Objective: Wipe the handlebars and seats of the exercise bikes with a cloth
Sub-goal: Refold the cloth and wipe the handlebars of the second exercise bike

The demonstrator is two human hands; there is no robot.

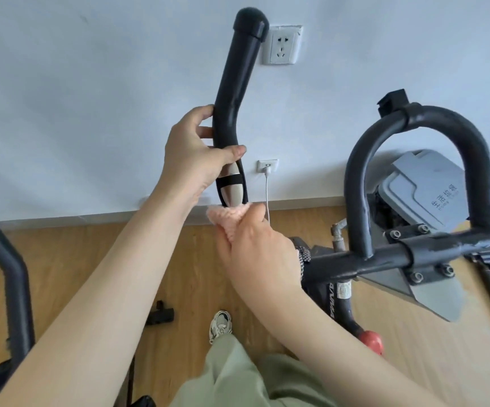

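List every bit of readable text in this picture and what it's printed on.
"生活垃圾": grey bin lid; the small Latin line beneath is too blurred to read.
White lettering on the bike frame tube: partly hidden, unreadable.
Sticker on the frame: too small to read.

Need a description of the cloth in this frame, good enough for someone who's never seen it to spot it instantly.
Start at the long black handlebar arm rising up the pale wall, which the left hand holds. Follow it down past the silver sensor plates to its lower end, where the right hand is bunched around the cloth. It is the only fluffy, pale pink thing among black tubing.
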